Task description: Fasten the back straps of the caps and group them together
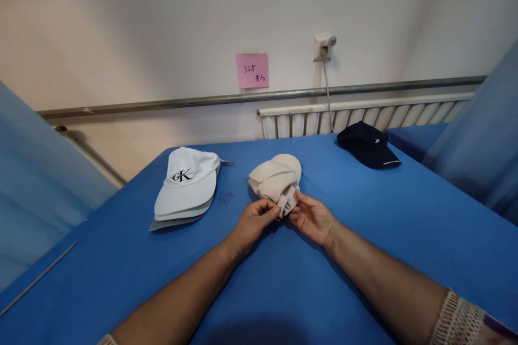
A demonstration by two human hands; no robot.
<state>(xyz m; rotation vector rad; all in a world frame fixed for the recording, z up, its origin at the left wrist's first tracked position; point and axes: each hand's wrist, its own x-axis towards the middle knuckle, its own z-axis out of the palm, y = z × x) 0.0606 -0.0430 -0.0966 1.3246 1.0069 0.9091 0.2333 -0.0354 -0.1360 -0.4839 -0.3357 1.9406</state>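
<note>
A beige baseball cap (275, 179) lies in the middle of the blue-covered table, its brim pointing away from me and its back strap facing me. My left hand (256, 222) pinches the left side of the strap between thumb and fingers. With its fingers closed on the cap's right rear edge, my right hand (313, 219) holds the other side of the strap. Part of the buckle shows between both hands; the fingertips under the cap are hidden. To the left sits a stack of caps, a white cap (190, 180) with black letters on top.
A black cap (367, 145) rests at the table's back right. A thin stick (38, 278) lies along the left edge of the blue cover (259, 291). Behind are a metal rail (194, 101), a radiator (364, 113), and a plugged socket (322, 49). Blue curtains (28, 172) hang at the sides.
</note>
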